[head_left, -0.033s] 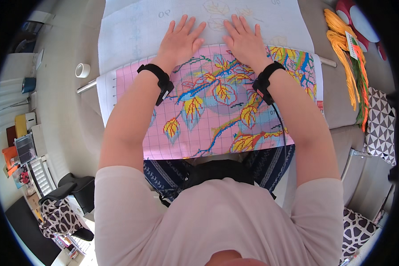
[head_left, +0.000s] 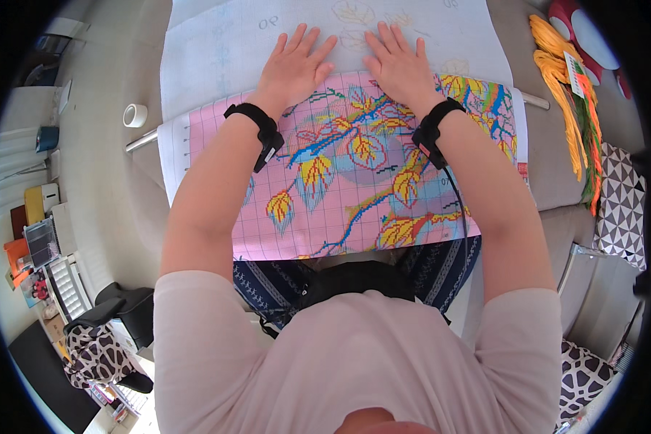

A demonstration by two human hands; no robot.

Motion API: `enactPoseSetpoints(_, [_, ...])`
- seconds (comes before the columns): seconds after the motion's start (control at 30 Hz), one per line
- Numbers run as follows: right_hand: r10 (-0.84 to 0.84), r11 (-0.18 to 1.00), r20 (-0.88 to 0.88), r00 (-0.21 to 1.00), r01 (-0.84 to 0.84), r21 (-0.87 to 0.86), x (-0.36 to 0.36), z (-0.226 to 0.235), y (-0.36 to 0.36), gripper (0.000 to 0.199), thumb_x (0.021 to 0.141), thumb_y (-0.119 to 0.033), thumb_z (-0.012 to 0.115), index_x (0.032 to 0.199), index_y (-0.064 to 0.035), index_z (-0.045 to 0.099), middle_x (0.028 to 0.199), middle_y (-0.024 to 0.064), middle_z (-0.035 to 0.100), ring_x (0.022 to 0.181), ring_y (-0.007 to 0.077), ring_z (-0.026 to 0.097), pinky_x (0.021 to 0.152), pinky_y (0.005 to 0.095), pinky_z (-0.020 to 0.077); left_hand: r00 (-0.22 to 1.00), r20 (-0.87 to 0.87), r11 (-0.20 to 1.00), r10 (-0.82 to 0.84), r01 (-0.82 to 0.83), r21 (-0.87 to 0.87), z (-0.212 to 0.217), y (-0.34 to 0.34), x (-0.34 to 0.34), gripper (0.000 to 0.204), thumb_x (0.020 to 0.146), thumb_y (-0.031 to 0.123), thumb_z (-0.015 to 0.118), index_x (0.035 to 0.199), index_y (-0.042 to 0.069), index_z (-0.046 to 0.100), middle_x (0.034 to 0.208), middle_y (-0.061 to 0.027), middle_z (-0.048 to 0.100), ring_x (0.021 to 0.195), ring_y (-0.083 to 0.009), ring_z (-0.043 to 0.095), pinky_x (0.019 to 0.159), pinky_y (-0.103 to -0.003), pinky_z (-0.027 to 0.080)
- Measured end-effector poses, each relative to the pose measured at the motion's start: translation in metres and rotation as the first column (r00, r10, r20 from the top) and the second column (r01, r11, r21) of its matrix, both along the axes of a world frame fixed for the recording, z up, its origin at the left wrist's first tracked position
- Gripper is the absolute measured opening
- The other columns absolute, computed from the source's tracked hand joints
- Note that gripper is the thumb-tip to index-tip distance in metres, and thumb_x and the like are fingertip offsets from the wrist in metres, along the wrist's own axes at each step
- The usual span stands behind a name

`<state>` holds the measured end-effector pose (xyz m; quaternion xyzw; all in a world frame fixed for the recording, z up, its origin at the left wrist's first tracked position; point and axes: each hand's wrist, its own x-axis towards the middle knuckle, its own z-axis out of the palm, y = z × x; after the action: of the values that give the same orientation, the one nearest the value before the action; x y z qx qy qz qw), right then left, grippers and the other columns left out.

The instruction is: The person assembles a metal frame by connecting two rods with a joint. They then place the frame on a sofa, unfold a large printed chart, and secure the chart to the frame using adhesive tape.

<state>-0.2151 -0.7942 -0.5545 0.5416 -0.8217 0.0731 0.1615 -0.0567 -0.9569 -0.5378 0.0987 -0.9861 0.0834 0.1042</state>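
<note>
A pink gridded pattern sheet point(head_left: 354, 195) with yellow leaves and blue branches lies across my lap, over a large white canvas point(head_left: 217, 50). My left hand point(head_left: 293, 69) rests flat on the sheet's far edge with fingers spread, partly on the white canvas. My right hand point(head_left: 398, 65) lies flat beside it in the same way. Neither hand holds anything. Each wrist carries a black band point(head_left: 257, 130), and a thin black cable runs down from the right one.
Bundles of yellow, orange and green yarn point(head_left: 557, 65) lie on the grey surface at the right. A white tape roll point(head_left: 134, 115) sits at the left, near the end of a rod point(head_left: 141, 141) under the canvas. A black-and-white patterned cushion point(head_left: 622, 202) is at the far right.
</note>
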Motion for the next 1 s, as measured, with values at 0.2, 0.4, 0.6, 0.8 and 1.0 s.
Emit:
enactPoseSetpoints(0.2, [-0.027, 1.0, -0.004, 1.0, 0.027, -0.004, -0.003, -0.004, -0.001, 0.054, 0.096, -0.042, 0.036, 0.141, -0.0125, 0.037, 0.15, 0.0087, 0.028, 0.139, 0.0245, 0.025, 0.11, 0.0525, 0.0214, 0.999, 0.03, 0.994, 0.044, -0.046, 0.096, -0.005, 0.051, 0.033, 0.054, 0.096, 0.04, 0.035, 0.145, 0.018, 0.03, 0.15, -0.0122, 0.029, 0.14, -0.0329, 0.019, 0.112, -0.051, 0.017])
enactPoseSetpoints(0.4, [-0.053, 0.994, 0.075, 0.996, 0.046, 0.102, 0.008, 0.006, 0.011, 0.054, 0.096, -0.042, 0.036, 0.142, -0.0127, 0.035, 0.151, 0.0086, 0.028, 0.139, 0.0245, 0.024, 0.11, 0.0524, 0.0211, 0.994, 0.07, 0.989, 0.08, -0.088, 0.117, -0.006, 0.056, 0.036, 0.058, 0.095, 0.04, 0.038, 0.146, 0.016, 0.026, 0.151, -0.0118, 0.024, 0.141, -0.0327, 0.018, 0.112, -0.052, 0.017])
enactPoseSetpoints(0.6, [0.141, 0.988, 0.195, 0.971, -0.152, 0.039, 0.029, -0.005, 0.079, 0.062, 0.095, -0.047, 0.036, 0.146, -0.0132, 0.027, 0.153, 0.0085, 0.021, 0.141, 0.0248, 0.021, 0.112, 0.0502, 0.019, 0.997, 0.005, 0.99, 0.076, -0.077, 0.117, -0.014, 0.055, 0.037, 0.061, 0.094, 0.047, 0.035, 0.146, 0.017, 0.028, 0.152, -0.0123, 0.024, 0.141, -0.0314, 0.018, 0.112, -0.053, 0.014])
enactPoseSetpoints(0.8, [0.127, 0.992, 0.084, 0.988, -0.125, -0.026, 0.03, -0.017, 0.078, 0.064, 0.095, -0.05, 0.036, 0.148, -0.016, 0.023, 0.154, 0.0086, 0.018, 0.142, 0.0265, 0.018, 0.112, 0.0496, 0.0171, 0.997, -0.051, 0.996, 0.061, -0.057, 0.07, 0.001, 0.051, 0.023, 0.065, 0.092, 0.049, 0.038, 0.144, 0.012, 0.029, 0.15, -0.0163, 0.024, 0.14, -0.0337, 0.019, 0.111, -0.054, 0.017])
enactPoseSetpoints(1.0, [0.026, 0.999, 0.09, 0.996, -0.03, 0.041, 0.006, 0.026, 0.07, 0.061, 0.094, -0.045, 0.036, 0.142, -0.0073, 0.031, 0.149, 0.0168, 0.026, 0.138, 0.033, 0.023, 0.111, 0.0494, 0.0207, 0.994, -0.11, 0.998, 0.002, 0.006, 0.069, 0.011, 0.035, -0.016, 0.07, 0.09, 0.046, 0.041, 0.143, 0.002, 0.029, 0.148, -0.0239, 0.025, 0.139, -0.0387, 0.02, 0.11, -0.055, 0.02])
